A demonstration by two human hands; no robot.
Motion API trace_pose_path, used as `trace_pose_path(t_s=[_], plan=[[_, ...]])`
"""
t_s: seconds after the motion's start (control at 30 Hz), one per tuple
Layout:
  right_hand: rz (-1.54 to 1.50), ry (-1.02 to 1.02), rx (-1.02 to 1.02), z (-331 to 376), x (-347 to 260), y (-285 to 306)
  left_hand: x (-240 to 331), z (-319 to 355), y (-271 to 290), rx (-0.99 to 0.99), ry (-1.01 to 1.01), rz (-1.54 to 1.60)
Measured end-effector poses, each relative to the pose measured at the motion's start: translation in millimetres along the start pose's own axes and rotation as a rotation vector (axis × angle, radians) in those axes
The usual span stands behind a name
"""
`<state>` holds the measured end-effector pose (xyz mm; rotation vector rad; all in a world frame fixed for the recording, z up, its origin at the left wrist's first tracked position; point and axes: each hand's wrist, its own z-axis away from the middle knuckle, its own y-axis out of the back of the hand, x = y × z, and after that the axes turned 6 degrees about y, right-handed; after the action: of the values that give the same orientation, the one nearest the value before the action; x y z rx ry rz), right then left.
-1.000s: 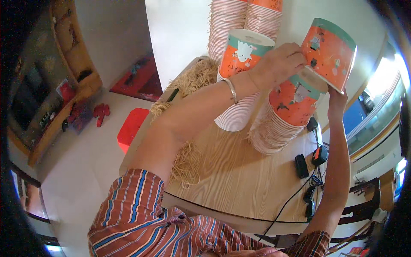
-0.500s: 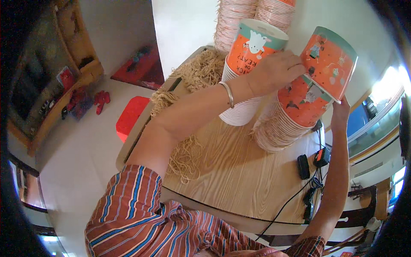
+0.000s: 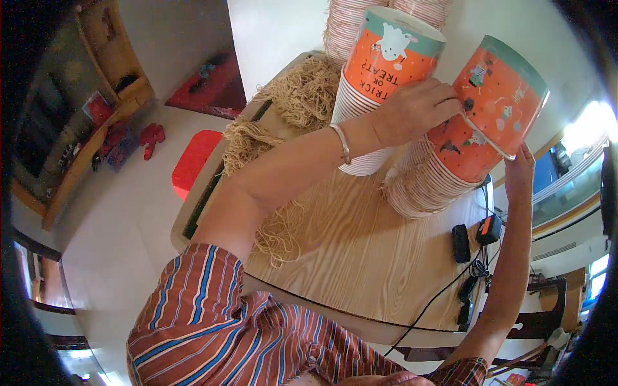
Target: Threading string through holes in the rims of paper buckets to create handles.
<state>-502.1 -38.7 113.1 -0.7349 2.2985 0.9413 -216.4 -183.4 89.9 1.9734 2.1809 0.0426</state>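
Holding an orange paper cup (image 3: 499, 106) with a teal band near its rim, both hands lift it tilted above the right-hand stack of cups (image 3: 444, 170), apart from the cup below or just touching it; the picture does not settle which. The cup looks light and thin-walled, easy to dent if squeezed, with a smooth printed skin that could slip; a gentle hold around the side wall, or at the stiffer rolled rim, seems safest.

The left hand (image 3: 415, 109), a thin bangle on its wrist, is curled around the cup's lower side wall, fingers closed on it. The right hand (image 3: 520, 170) reaches up from below, its fingertips at the cup's rim edge; it seems to steady the cup, but whether it truly grips cannot be told.

Small dark and white cartoon figures dot the orange wall of the cup. Just to the left stands a second stack of cups (image 3: 376, 103), topped by a matching orange cup with a teal band, a white cartoon figure and white lettering. Taller stacks rise behind it against the wall.

Both near stacks rest on a pale wooden table (image 3: 347, 257). Heaps of tan string (image 3: 302, 96) lie across its far left side. Two small black devices with cables (image 3: 473, 235) sit at the right edge. A red stool (image 3: 193, 161) stands on the floor beyond the table.
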Motion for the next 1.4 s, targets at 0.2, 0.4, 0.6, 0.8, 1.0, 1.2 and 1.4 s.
trace_pose_path(t_s=[0.2,0.4,0.6,0.8,1.0,1.2,1.4], plan=[[-0.381,-0.244,0.081,7,-3,-5,1,9,5,-0.084,0.011,0.026],[-0.293,-0.244,0.089,14,-11,-14,5,17,4,-0.096,0.027,0.015],[-0.333,-0.253,0.110,18,-19,-17,8,21,2,-0.068,0.030,0.017],[-0.232,-0.249,0.068,15,-15,-15,8,27,3,-0.038,0.040,-0.005],[-0.075,-0.175,-0.010,16,-9,-10,9,33,7,-0.087,0.083,-0.006],[-0.183,-0.234,0.024,14,-7,-13,10,36,7,-0.091,0.092,-0.002],[-0.099,-0.186,-0.055,11,-7,-6,8,34,10,-0.080,0.063,-0.029]])
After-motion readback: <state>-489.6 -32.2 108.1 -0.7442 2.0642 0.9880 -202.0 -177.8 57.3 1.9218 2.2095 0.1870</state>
